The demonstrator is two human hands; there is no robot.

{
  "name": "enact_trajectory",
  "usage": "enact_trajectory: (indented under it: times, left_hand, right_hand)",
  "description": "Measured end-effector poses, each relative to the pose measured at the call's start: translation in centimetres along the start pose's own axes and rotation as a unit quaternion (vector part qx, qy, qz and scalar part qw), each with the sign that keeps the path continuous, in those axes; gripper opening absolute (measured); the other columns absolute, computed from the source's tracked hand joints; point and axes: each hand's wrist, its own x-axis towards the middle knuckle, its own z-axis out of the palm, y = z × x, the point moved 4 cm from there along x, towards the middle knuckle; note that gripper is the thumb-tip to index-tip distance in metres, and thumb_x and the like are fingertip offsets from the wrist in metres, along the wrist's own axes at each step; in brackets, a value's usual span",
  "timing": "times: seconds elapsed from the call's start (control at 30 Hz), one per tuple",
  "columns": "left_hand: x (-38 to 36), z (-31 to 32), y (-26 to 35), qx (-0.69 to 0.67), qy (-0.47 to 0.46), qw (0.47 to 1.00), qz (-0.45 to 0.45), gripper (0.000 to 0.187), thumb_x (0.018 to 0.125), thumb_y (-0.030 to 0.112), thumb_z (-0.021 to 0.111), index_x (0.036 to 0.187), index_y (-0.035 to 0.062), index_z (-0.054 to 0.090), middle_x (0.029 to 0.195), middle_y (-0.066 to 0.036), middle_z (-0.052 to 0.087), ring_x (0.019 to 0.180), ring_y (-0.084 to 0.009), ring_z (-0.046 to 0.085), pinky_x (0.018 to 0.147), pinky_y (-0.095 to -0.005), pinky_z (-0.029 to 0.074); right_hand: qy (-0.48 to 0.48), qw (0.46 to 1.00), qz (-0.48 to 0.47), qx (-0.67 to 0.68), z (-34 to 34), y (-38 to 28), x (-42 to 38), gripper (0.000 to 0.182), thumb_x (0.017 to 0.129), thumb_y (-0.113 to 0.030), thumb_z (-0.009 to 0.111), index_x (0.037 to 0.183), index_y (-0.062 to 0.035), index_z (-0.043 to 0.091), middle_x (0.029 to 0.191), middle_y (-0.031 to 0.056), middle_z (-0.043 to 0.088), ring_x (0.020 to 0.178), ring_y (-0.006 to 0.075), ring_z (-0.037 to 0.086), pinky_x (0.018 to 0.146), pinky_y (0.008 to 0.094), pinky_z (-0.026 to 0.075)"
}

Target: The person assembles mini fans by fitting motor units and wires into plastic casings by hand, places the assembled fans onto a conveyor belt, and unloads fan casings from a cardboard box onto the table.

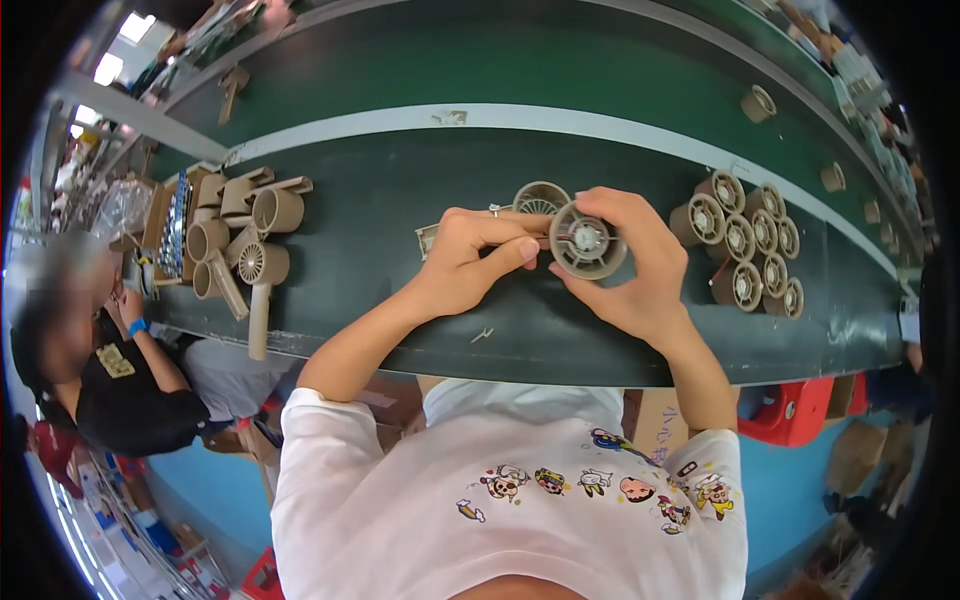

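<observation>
In my right hand (640,265) is a beige round fan unit (588,243), its spokes and pale hub facing up, fingers and thumb around the rim. My left hand (475,255) is closed beside it, thumb and forefinger pinched on thin reddish wires (543,239) at the fan unit's left side. Just behind the fingers lies a beige cylindrical housing (541,197) with a radial grille, partly hidden. A beige open-ended piece (428,241) shows left of my left hand; whether it joins the housing is hidden. A small pale bit (482,335) lies in front.
Several fan units (740,238) stand grouped on the right of the dark green bench (420,350). Several beige handled housings (262,262) are piled left, beside a box (175,225). Beyond a white rail (450,117), more parts lie on a green surface. A person (130,370) sits at left.
</observation>
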Motion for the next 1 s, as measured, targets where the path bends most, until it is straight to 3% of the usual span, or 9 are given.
enact_trajectory:
  times: [0.13,0.27,0.33,0.47,0.57,0.67,0.77,0.83,1.0]
  left_hand:
    - [-0.6,-0.6,-1.1,-0.240,0.073,0.964,-0.083,0.026,0.092,0.008,0.056,0.075,-0.0100,0.065,0.116,-0.021,0.065,0.092,-0.0212,0.067,0.081,-0.0304,0.052]
    - [-0.9,-0.9,-1.3,-0.275,0.096,0.951,-0.103,0.025,0.091,0.009,0.056,0.078,-0.0101,0.067,0.111,-0.020,0.067,0.090,-0.0200,0.066,0.082,-0.0301,0.051]
    - [-1.2,-0.8,-1.8,-0.242,0.088,0.954,-0.153,0.032,0.091,0.014,0.056,0.073,-0.0107,0.064,0.116,-0.027,0.062,0.099,-0.0312,0.066,0.084,-0.0394,0.055]
    - [-1.5,-0.5,-2.3,-0.273,0.075,0.945,-0.166,0.032,0.091,0.015,0.057,0.073,-0.0111,0.064,0.115,-0.028,0.062,0.096,-0.0308,0.067,0.083,-0.0389,0.056]
    - [-1.7,-0.1,-2.3,-0.279,0.065,0.939,-0.190,0.032,0.090,0.015,0.057,0.074,-0.0113,0.065,0.115,-0.029,0.062,0.095,-0.0302,0.067,0.082,-0.0384,0.056]
    - [-1.9,0.6,-1.9,-0.333,0.054,0.921,-0.193,0.023,0.088,0.010,0.058,0.086,-0.0087,0.071,0.100,-0.020,0.069,0.081,-0.0187,0.067,0.078,-0.0296,0.053]
    - [-2.1,0.7,-1.6,-0.350,0.058,0.918,-0.177,0.025,0.088,0.009,0.058,0.075,-0.0086,0.069,0.109,-0.022,0.067,0.089,-0.0222,0.068,0.079,-0.0298,0.053]
    - [-2.1,0.7,-1.4,-0.332,0.041,0.924,-0.184,0.031,0.089,0.013,0.056,0.070,-0.0099,0.063,0.119,-0.031,0.059,0.096,-0.0337,0.066,0.080,-0.0401,0.056]
    - [-2.3,1.3,-1.7,-0.367,0.059,0.912,-0.175,0.030,0.088,0.009,0.056,0.064,-0.0081,0.061,0.118,-0.029,0.060,0.099,-0.0314,0.066,0.084,-0.0378,0.055]
  right_hand:
    - [0.027,0.999,-0.016,0.038,0.9,1.0,0.8,0.046,0.057,-0.005,0.084,0.098,-0.0044,0.064,0.102,0.0156,0.065,0.088,0.0290,0.066,0.073,0.0343,0.054]
    - [0.018,0.998,-0.021,0.057,1.4,1.4,1.0,0.040,0.054,-0.004,0.085,0.090,-0.0053,0.068,0.101,0.0182,0.065,0.085,0.0283,0.067,0.071,0.0329,0.055]
    - [0.009,0.998,-0.015,0.065,1.7,1.7,0.8,0.039,0.053,-0.004,0.085,0.089,-0.0055,0.069,0.100,0.0188,0.065,0.085,0.0281,0.067,0.071,0.0327,0.055]
    - [-0.005,0.995,-0.011,0.097,1.7,2.0,0.2,0.039,0.051,-0.003,0.086,0.087,-0.0055,0.069,0.100,0.0201,0.065,0.085,0.0281,0.067,0.071,0.0327,0.055]
    - [-0.004,0.992,-0.009,0.123,1.5,2.0,-0.1,0.040,0.050,-0.002,0.085,0.087,-0.0054,0.069,0.098,0.0210,0.065,0.085,0.0292,0.066,0.070,0.0332,0.054]
    - [0.003,0.989,-0.041,0.142,1.3,2.1,-0.6,0.042,0.050,-0.002,0.084,0.089,-0.0050,0.069,0.098,0.0246,0.064,0.085,0.0317,0.066,0.070,0.0350,0.055]
    - [0.031,0.985,-0.052,0.159,1.5,2.0,-1.4,0.044,0.053,-0.001,0.083,0.094,-0.0048,0.067,0.103,0.0323,0.062,0.087,0.0359,0.068,0.072,0.0371,0.057]
    - [0.029,0.985,-0.053,0.162,1.4,2.0,-1.4,0.043,0.054,-0.001,0.083,0.094,-0.0047,0.068,0.103,0.0321,0.062,0.087,0.0357,0.068,0.072,0.0368,0.057]
    - [0.011,0.990,-0.057,0.127,1.3,1.9,-1.3,0.041,0.054,-0.001,0.083,0.092,-0.0050,0.069,0.101,0.0300,0.063,0.083,0.0336,0.069,0.069,0.0348,0.057]
